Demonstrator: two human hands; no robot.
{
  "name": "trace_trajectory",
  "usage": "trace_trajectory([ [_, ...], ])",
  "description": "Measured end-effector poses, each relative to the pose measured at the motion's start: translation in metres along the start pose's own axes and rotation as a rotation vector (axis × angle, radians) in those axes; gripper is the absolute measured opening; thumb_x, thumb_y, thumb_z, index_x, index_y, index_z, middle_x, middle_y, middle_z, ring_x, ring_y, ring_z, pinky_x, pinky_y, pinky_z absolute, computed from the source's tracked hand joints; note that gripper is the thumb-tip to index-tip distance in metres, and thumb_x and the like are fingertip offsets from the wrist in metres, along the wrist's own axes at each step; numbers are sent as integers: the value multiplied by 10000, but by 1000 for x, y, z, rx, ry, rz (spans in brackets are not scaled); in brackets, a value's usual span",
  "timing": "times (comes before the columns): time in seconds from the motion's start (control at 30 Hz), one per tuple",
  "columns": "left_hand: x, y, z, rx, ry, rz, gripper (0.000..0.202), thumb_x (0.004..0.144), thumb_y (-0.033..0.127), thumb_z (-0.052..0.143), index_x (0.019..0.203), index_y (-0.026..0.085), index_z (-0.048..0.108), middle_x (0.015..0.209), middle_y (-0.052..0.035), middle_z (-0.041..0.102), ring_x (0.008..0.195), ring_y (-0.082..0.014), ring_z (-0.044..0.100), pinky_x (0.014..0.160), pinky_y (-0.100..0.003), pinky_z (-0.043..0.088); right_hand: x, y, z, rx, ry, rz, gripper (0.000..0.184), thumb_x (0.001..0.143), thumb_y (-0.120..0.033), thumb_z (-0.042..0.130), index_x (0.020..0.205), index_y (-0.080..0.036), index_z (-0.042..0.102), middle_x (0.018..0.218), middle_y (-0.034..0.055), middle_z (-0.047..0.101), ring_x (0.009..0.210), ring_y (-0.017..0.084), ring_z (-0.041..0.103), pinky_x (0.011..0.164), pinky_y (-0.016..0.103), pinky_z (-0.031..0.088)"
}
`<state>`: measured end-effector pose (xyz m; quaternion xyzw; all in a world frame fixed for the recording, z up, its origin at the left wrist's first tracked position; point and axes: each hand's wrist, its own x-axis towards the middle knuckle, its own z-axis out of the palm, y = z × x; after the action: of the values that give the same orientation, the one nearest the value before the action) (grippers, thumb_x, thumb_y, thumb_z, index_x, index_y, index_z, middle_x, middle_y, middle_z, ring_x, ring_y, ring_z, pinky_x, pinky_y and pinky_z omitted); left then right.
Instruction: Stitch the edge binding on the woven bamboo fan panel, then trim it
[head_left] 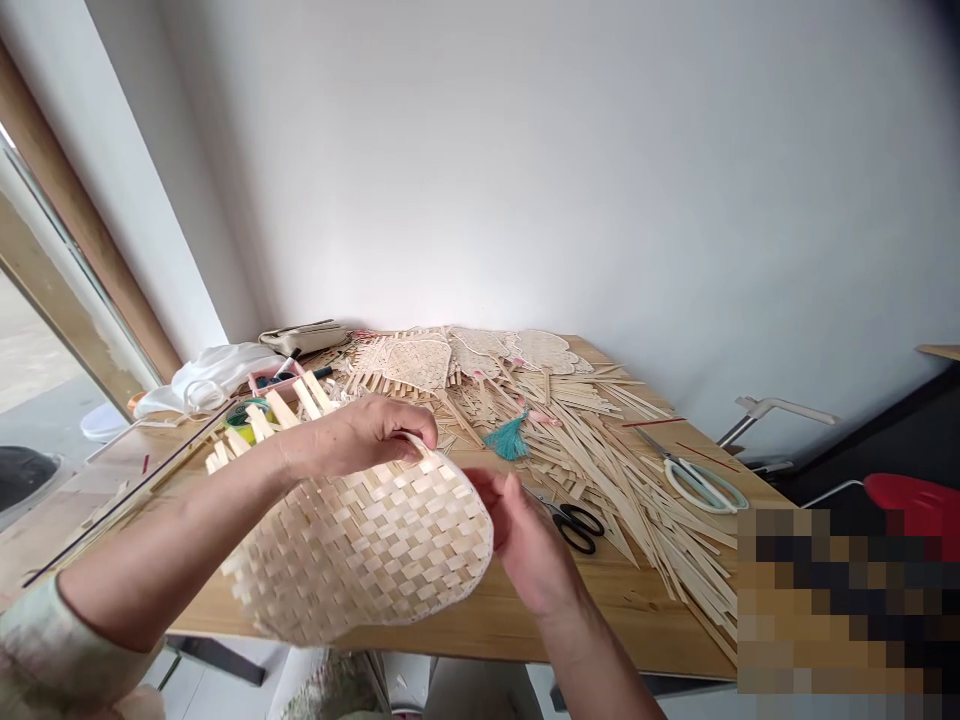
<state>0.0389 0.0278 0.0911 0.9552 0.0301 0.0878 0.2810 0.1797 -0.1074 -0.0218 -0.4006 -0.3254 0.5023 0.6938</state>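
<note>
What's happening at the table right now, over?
Left hand holding woven bamboo fan panel; right hand at its rim; black-handled scissors lying just beyond.

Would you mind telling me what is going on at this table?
A person is holding a pale woven strip panel up over a wooden table. The left hand grips its upper edge, and the right hand is at its curved side. Loose strips lie heaped across the table, with black-handled scissors, a teal tassel and other woven panels among them.
</note>
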Motion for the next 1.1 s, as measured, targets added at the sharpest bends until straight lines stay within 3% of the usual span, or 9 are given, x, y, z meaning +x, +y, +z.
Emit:
trace_trajectory([
  [0.1,2,2,-5,82,-14,88,104,800,97,487,820,145,577,742,-4,571,672,-85,523,611,-181,375,5,-7,-2,6,-79,73,377,731,-522,568,776,-164,677,698,30,639,664,148,546,592,247,398],
  [0.23,6,6,-3,209,-38,155,137,821,93,459,792,141,584,718,-17,555,661,-87,514,601,-181,369,11,-4,5,130,26,124,222,576,-358,756,631,-167,659,576,-26,610,542,91,481,549,219,362],
  [0.33,5,11,1,284,-59,166,168,834,92,431,782,149,580,683,-4,513,612,-79,488,562,-177,352,14,3,8,228,95,97,211,526,-299,788,630,-180,649,614,-32,624,586,98,500,599,234,379],
  [0.5,-3,17,7,451,-91,181,263,855,64,346,877,189,577,680,9,455,560,-74,446,512,-189,310,14,9,9,233,97,7,208,617,-325,735,642,-169,600,644,-27,590,637,103,492,647,236,372],
  [0.7,-12,20,14,651,-114,235,215,857,89,373,852,194,560,700,5,450,589,-99,418,535,-226,314,11,4,10,182,28,-59,218,670,-349,695,658,-183,555,588,-41,510,594,89,427,606,219,329],
  [0.87,-15,24,15,706,-128,290,199,866,110,370,803,182,544,711,-6,474,640,-121,430,563,-249,320,14,-1,2,185,-114,-5,201,625,-326,728,702,-204,587,571,-43,478,559,92,397,576,235,326],
  [1.0,-18,31,14,719,-186,250,191,873,111,366,777,171,520,711,-6,473,636,-118,426,563,-248,314,22,-2,-6,363,24,-49,212,571,-275,761,653,-233,570,573,-64,441,540,76,392,534,209,358],
  [1.1,-22,34,14,749,-212,227,180,881,118,361,790,166,508,716,-7,478,647,-121,430,567,-251,314,26,-7,-16,473,96,-83,233,563,-265,772,660,-233,563,561,-77,408,496,45,365,425,135,312],
])
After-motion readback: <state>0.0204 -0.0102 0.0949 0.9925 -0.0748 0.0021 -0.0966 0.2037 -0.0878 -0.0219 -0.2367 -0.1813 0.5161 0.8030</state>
